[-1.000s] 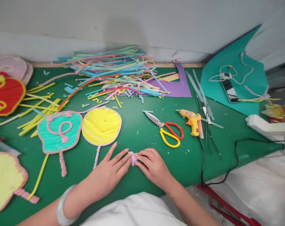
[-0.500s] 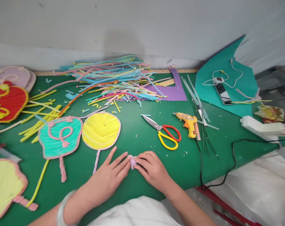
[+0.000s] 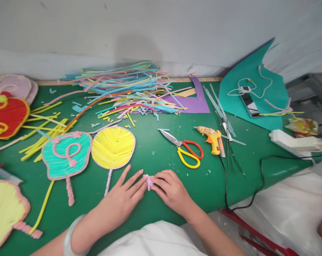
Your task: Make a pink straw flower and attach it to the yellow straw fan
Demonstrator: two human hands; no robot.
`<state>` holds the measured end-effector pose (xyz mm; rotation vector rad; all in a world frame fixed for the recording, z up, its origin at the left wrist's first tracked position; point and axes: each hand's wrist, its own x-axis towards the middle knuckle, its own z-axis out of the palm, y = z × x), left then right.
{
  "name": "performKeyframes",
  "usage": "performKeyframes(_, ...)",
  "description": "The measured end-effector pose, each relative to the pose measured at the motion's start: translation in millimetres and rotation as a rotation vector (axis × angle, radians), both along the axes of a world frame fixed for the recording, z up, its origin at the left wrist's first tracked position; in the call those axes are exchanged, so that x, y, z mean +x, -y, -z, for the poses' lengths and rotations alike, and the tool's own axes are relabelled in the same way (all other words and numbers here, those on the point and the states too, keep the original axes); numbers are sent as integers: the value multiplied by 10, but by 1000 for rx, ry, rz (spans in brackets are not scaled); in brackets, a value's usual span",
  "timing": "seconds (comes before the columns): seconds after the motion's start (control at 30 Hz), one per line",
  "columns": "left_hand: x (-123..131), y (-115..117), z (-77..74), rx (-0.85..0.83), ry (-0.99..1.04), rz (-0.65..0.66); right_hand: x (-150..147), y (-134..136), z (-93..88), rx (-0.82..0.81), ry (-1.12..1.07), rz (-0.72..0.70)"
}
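The right hand (image 3: 171,190) is curled shut, thumb and forefinger tips nipped on a small lilac pipe-cleaner piece (image 3: 149,182) held just over the green table cover (image 3: 155,160), right at the near edge in front of the person. The left hand (image 3: 123,199) meets the same piece from the other side with its forefinger tip and the other fingers fanned out. Its thumb is hidden, so I cannot tell whether it truly grips or only steadies. A pale bangle (image 3: 69,238) sits on that wrist. To my eye this is fiddly shaping work, best done with small turns by the right fingertips while the left tips act as the anchor, keeping the piece low and close to the cloth so the fuzzy wire does not spring loose. Just beyond the hands lie a yellow fan shape (image 3: 113,147) and a teal fan shape (image 3: 67,154). To the right are red-and-yellow scissors (image 3: 186,151) and a yellow glue gun (image 3: 212,138), both well apart from the hands. A heap of coloured pipe cleaners (image 3: 126,89) lies along the far wall. No brand, label or writing can be read anywhere
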<state>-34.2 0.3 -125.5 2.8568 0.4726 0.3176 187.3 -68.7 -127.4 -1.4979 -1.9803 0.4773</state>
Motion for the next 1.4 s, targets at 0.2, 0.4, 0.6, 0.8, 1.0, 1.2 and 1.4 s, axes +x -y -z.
performKeyframes(0.2, -1, 0, 5, 8, 9, 1, -7, -7, -5, 4, 0, 5)
performKeyframes(0.4, -9, 6, 12, -1, 4, 0, -7, -10, -3, 12, -1, 4)
performKeyframes(0.6, -19, 3, 4, 6, -9, 2, -17, -6, -7, 10, -6, 12)
performKeyframes(0.8, -13, 10, -3, 7, 7, -5, -15, -3, 0, 8, -12, 8)
performKeyframes(1.0, 1, 3, 3, 18, 22, -12, -8, -11, -7, 13, -1, 9)
performKeyframes(1.2, -11, 13, 39, 8, 38, -20, -10, -10, 4, 16, -15, 8)
performKeyframes(1.4, -15, 12, 57, 23, 52, -10, -13, -6, 9, 17, -8, 4)
